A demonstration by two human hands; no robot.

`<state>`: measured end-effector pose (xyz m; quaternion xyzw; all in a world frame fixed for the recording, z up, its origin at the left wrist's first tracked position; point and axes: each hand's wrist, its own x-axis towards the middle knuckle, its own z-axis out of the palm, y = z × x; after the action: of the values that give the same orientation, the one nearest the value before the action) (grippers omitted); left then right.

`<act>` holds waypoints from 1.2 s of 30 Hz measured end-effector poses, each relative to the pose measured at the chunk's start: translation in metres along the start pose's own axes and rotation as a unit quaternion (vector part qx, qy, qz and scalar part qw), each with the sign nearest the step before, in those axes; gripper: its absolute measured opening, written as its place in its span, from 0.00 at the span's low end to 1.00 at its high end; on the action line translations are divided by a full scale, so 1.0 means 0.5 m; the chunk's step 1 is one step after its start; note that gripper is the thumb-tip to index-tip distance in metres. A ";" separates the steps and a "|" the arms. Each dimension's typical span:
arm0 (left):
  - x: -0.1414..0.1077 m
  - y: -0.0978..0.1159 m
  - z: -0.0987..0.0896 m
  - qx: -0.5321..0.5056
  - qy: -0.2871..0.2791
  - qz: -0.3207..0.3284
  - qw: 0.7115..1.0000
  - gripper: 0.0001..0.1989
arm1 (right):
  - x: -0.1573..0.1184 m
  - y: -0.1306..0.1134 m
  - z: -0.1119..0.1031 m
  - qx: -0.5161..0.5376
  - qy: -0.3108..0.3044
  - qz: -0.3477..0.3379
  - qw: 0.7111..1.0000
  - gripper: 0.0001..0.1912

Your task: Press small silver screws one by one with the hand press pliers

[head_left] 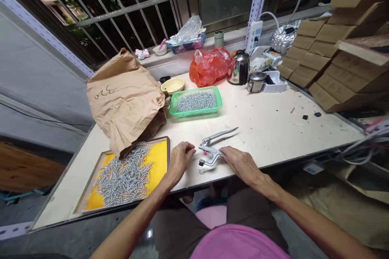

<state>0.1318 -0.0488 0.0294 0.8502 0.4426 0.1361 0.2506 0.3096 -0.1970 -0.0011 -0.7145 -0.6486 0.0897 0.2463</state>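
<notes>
On the wide table (258, 117), the brown paper bag (127, 93) lies left, overlapping the yellow-lined tray (159, 166) of small metal pieces; the green basket (196, 112) of similar pieces sits farther back. Near centre are the hand pliers (212, 151), the right hand's (241, 164) fingers on one handle; the left hand (181, 158) curls narrowly just beside, its contents unclear

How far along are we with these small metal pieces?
Possibly done: the small metal pieces in the green basket, though nothing shows which batch is finished. In hand: the snap pliers, held at the lower handle by the right hand, jaws apart; the left hand is beside them, contents unclear. Possibly left: the similar pieces piled on the yellow-lined tray.
</notes>
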 end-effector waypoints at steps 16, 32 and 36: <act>-0.058 -0.056 0.046 0.112 -0.040 0.002 0.993 0.07 | 0.067 -0.001 0.022 -0.047 -0.115 -0.028 0.992 0.10; -0.092 -0.051 0.033 0.175 -0.039 0.025 0.983 0.10 | 0.079 -0.018 0.021 -0.070 -0.153 -0.055 0.984 0.13; -0.072 -0.050 0.037 -0.133 -0.037 -0.143 0.980 0.07 | 0.079 -0.015 0.023 -0.085 -0.162 -0.056 0.981 0.12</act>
<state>0.1024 -0.0718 -0.0002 0.7418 0.5276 0.1255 0.3946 0.3036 -0.1556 0.0003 -0.6711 -0.7245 0.1348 0.0810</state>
